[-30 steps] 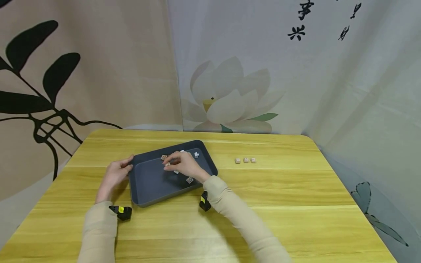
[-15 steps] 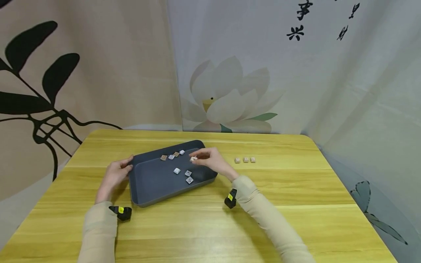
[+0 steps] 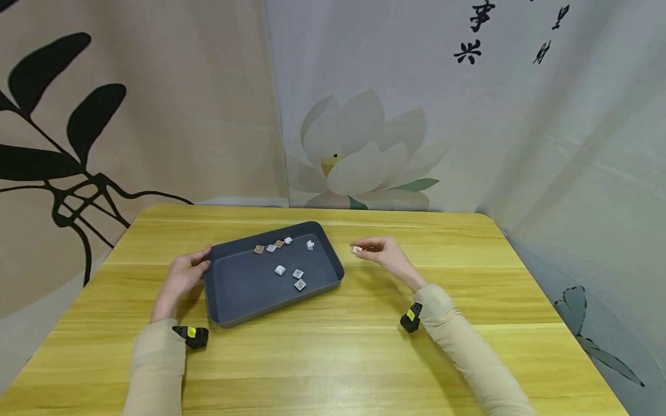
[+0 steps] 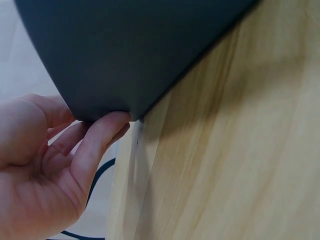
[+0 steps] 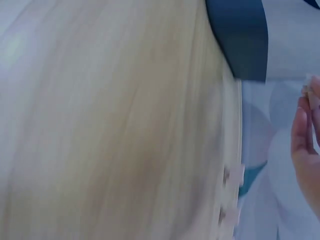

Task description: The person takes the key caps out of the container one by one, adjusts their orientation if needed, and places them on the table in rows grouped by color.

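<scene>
My left hand (image 3: 184, 274) grips the left corner of a dark grey rectangular tray (image 3: 234, 292). In the left wrist view, fingers of the left hand (image 4: 45, 165) press the outside of the tray wall (image 4: 130, 55). To the right of the tray, my right hand (image 3: 385, 254) pinches a small white keycap-like piece (image 3: 356, 249) between thumb and fingertips, above the table. In the right wrist view the right hand (image 5: 307, 135) shows only partly, at the right edge. Several similar white and brown pieces (image 3: 280, 270) lie scattered in the tray.
Three pale keycap-like pieces (image 3: 389, 253) stand in a row on the wooden table (image 3: 333, 358), to the right of my right hand. A printed curtain (image 3: 364, 86) hangs behind the table's back edge.
My right hand has moved right, from over the tray past its right rim, carrying the pinched white piece. The left hand and the tray stay where they were.
</scene>
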Available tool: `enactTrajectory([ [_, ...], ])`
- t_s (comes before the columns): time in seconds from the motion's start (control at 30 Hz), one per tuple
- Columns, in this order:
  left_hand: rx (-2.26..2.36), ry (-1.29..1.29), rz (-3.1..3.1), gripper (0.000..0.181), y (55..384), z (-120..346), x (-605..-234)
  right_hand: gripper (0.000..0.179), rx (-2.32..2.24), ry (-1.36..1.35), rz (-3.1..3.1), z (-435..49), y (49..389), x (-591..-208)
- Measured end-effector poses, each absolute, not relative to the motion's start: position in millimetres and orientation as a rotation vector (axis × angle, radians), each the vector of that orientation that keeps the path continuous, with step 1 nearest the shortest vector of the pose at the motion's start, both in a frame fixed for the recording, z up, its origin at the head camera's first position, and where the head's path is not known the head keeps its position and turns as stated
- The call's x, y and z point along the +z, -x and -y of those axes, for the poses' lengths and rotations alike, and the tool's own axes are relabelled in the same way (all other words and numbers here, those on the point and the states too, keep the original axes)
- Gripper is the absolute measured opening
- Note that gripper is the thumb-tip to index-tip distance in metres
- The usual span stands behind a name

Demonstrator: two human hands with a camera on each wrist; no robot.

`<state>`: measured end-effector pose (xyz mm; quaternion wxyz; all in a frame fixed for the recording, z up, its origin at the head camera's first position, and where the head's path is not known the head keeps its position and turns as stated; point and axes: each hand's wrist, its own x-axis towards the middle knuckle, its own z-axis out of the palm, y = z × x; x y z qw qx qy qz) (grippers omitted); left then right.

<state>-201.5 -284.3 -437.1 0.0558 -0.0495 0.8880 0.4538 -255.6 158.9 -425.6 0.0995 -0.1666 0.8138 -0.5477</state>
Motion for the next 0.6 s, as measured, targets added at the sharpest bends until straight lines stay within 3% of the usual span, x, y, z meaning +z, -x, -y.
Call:
enactTrajectory([
  [0.6,1.367,0.141,-2.694,0.047,202.1,283.6,-435.6,0.039,-1.452,0.337,-2.592,-262.0,272.3,-431.9],
])
